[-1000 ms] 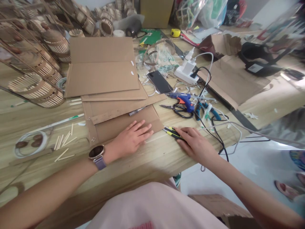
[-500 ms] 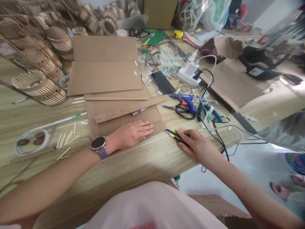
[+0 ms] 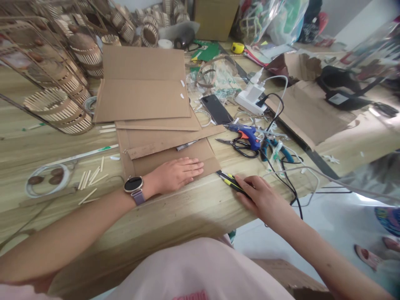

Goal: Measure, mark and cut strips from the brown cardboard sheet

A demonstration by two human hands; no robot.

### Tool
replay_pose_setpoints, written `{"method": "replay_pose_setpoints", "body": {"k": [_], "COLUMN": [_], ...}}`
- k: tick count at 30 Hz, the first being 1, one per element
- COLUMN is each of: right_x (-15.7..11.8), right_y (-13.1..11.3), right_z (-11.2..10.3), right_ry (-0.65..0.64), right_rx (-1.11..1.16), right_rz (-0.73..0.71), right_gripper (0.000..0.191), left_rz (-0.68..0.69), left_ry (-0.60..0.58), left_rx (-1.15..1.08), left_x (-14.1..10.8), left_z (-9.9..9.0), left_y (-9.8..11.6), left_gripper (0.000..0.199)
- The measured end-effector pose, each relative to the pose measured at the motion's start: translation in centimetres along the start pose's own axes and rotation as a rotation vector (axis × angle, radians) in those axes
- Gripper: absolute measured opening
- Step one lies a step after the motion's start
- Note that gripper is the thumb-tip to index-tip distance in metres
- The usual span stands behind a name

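My left hand (image 3: 178,174) lies flat, fingers stretched out, on a brown cardboard sheet (image 3: 203,155) near the table's front edge. In my right hand (image 3: 258,191) is a black and yellow utility knife (image 3: 229,180), its tip beside the sheet's right corner. A narrow cardboard strip (image 3: 175,143) lies slantwise across the sheet, with a pen-like grey tool (image 3: 186,145) partly under it. Behind these, a folded cardboard piece (image 3: 142,98) rests on further sheets.
Scissors (image 3: 242,146), a blue glue gun (image 3: 248,135), pliers (image 3: 281,150) and cables lie right of the sheet. Farther back are a phone (image 3: 217,109) and a power strip (image 3: 250,102). Slatted baskets (image 3: 58,109) stand at left, near loose wooden sticks (image 3: 92,175).
The whole view has shifted slightly, so things appear a little farther right. My left hand stays flat on the cardboard, and my right hand still holds the utility knife by the corner.
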State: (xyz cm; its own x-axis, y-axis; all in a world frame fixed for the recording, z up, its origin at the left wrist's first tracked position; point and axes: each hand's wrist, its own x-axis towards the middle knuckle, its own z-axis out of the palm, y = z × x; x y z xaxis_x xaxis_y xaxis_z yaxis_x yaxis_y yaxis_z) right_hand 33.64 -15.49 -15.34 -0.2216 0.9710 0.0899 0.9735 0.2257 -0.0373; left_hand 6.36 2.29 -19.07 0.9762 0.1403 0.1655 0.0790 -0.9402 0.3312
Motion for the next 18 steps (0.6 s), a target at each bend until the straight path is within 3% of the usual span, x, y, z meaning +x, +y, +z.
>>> {"method": "replay_pose_setpoints", "body": {"k": [18], "right_x": [0.0], "right_y": [-2.5], "right_z": [0.5], "right_ry": [0.033], "right_rx": [-0.06], "right_rz": [0.007], "right_gripper": [0.045], "left_rz": [-0.04], "left_ry": [-0.017], "left_rx": [-0.033], "left_x": [0.0], "left_z": [-0.1], "left_y": [0.1], "left_gripper": [0.044]}}
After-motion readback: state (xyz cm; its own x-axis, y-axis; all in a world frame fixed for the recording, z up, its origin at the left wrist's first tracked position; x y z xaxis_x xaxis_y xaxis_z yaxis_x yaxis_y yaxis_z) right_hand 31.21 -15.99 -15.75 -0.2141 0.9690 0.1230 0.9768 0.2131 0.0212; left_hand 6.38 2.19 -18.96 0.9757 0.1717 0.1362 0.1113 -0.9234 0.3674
